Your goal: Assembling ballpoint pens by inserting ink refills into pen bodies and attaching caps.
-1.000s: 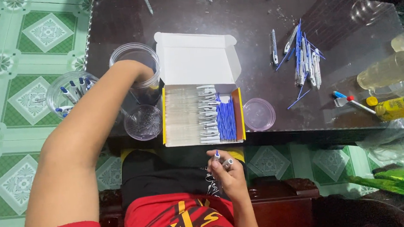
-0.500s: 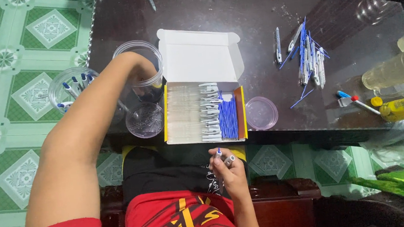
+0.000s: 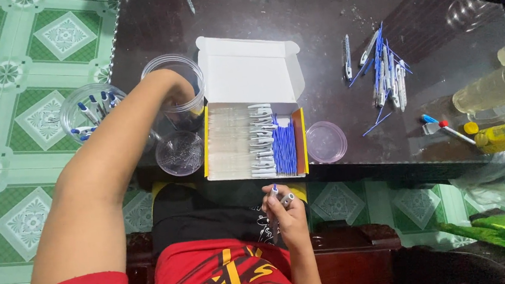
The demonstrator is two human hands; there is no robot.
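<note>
My left hand (image 3: 178, 92) reaches down into a clear round plastic jar (image 3: 172, 70) at the left side of the dark glass table (image 3: 291, 19); its fingers are hidden inside, so I cannot tell what they hold. My right hand (image 3: 283, 208) sits low over my lap, shut on a small pen part with a blue tip (image 3: 275, 191) and a grey piece. Between the hands lies an open white box (image 3: 254, 137) with yellow sides, filled with clear pen barrels and blue refills.
A clear cup of spiky small parts (image 3: 179, 152) stands left of the box, a round lid (image 3: 326, 141) to its right. A jar of blue-capped pens (image 3: 89, 110) sits on the tiled floor. Loose pens and refills (image 3: 383, 74) and bottles (image 3: 491, 88) lie right.
My left arm stays stretched into the jar, with the hand slightly deeper. My right hand has barely moved with its pen part.
</note>
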